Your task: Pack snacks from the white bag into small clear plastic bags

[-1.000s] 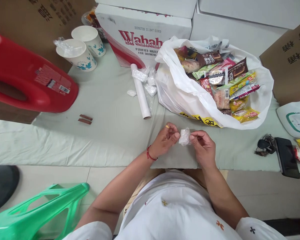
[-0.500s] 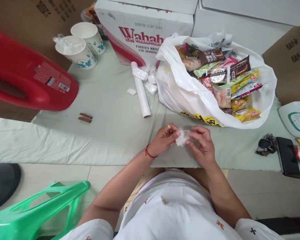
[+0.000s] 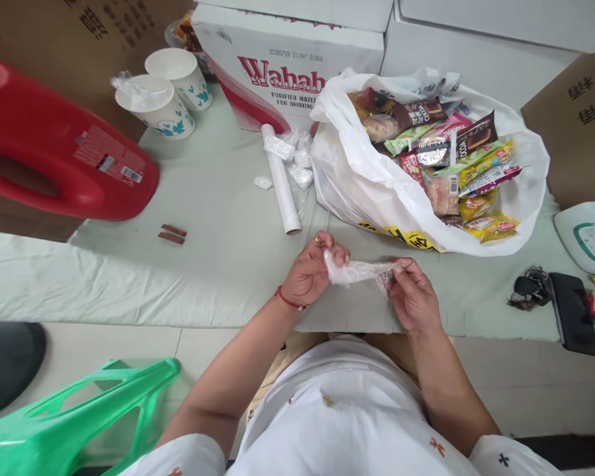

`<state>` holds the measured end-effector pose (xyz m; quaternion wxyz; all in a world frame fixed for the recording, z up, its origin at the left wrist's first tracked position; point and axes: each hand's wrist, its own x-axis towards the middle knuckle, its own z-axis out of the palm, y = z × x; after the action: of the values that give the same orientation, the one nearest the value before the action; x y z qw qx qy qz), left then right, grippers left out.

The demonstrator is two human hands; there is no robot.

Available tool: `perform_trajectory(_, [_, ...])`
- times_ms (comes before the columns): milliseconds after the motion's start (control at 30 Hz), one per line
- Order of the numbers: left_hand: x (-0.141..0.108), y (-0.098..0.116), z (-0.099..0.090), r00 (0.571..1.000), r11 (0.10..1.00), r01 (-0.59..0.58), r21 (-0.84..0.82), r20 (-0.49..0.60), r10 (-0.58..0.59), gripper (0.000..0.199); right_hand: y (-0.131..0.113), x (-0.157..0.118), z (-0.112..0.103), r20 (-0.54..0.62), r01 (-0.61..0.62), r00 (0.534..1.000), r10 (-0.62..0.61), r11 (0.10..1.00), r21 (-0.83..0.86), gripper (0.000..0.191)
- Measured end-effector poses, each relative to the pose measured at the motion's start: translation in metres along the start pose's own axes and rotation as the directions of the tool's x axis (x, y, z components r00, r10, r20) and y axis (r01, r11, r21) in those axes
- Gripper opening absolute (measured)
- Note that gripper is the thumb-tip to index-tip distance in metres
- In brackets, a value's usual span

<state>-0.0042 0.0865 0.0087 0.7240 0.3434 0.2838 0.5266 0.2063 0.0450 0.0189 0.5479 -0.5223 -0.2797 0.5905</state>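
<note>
A crumpled piece of clear plastic film (image 3: 359,272) is stretched between my two hands above the front edge of the table. Its thicker, bunched end is in the fingers of my left hand (image 3: 313,270), which has a ring and a red cord at the wrist. The thinner end is pinched between thumb and fingers of my right hand (image 3: 415,294). Beyond them a white roll (image 3: 281,182) lies on the green tablecloth (image 3: 218,244), with several crumpled plastic lumps (image 3: 301,175) beside it.
A white bag of wrapped snacks (image 3: 347,178) stands behind my right hand. To the left are a red jug (image 3: 44,158), two paper cups (image 3: 166,119) and two brown strips (image 3: 172,234). Keys (image 3: 529,289) and a phone (image 3: 572,314) lie right. A green stool (image 3: 79,423) stands below.
My hands have moved apart, the left one leftward and the right one rightward. The film, a compact wad before, is now drawn out between them.
</note>
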Motion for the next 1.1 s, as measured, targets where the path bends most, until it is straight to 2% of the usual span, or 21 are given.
perform_trajectory(100, [-0.002,0.002,-0.002,0.973,0.998,-0.001,0.067,0.228,-0.014,0.042,-0.001,0.0,0.0,-0.008,0.009,1.0,-0.009,0.999,0.038,0.035])
perform_trajectory(167, [-0.004,0.002,-0.001,0.94,0.979,-0.023,0.203,0.338,-0.048,0.043,-0.003,0.002,-0.002,-0.057,0.029,0.998,-0.028,0.999,0.029,0.037])
perform_trajectory(233, [-0.005,0.0,0.001,0.93,0.914,-0.077,0.399,0.36,-0.079,0.048,-0.005,0.004,-0.005,-0.152,0.085,0.985,-0.082,0.996,0.011,0.04])
perform_trajectory(300, [-0.005,-0.004,0.004,0.942,0.809,-0.125,0.574,0.324,-0.085,0.047,-0.01,0.005,-0.007,-0.227,0.144,0.964,-0.14,0.99,0.001,0.043])
perform_trajectory(400, [-0.005,-0.011,0.007,0.96,0.685,-0.226,0.693,0.278,0.035,0.039,-0.015,0.004,-0.007,-0.25,0.21,0.947,-0.202,0.978,0.005,0.044])
perform_trajectory(500, [-0.005,-0.017,0.008,0.916,0.597,-0.388,0.702,0.368,0.162,0.047,-0.016,0.001,-0.002,-0.229,0.229,0.948,-0.22,0.973,0.013,0.043])
perform_trajectory(567, [-0.004,-0.02,0.006,0.868,0.528,-0.467,0.71,0.483,0.118,0.049,-0.014,0.001,0.0,-0.215,0.227,0.952,-0.219,0.974,0.01,0.043])
perform_trajectory(633, [-0.002,-0.022,0.003,0.846,0.464,-0.485,0.741,0.532,0.034,0.034,-0.012,0.002,-0.001,-0.211,0.243,0.948,-0.239,0.97,-0.008,0.042])
perform_trajectory(700, [0.0,-0.023,-0.001,0.865,0.422,-0.458,0.783,0.502,0.008,0.025,-0.012,0.004,-0.006,-0.227,0.269,0.936,-0.27,0.962,-0.037,0.041])
perform_trajectory(833, [0.0,-0.019,-0.005,0.91,0.421,-0.392,0.818,0.413,0.045,0.027,-0.017,0.005,-0.026,-0.283,0.32,0.899,-0.334,0.942,-0.096,0.04])
perform_trajectory(967, [-0.002,-0.013,-0.006,0.931,0.552,-0.351,0.756,0.346,0.118,0.029,-0.023,0.001,-0.053,-0.292,0.405,0.855,-0.43,0.903,-0.144,0.036])
perform_trajectory(1100, [-0.001,-0.011,-0.012,0.974,0.686,-0.221,0.693,0.122,0.19,0.034,-0.025,-0.01,-0.083,-0.276,0.491,0.798,-0.535,0.844,-0.218,0.032])
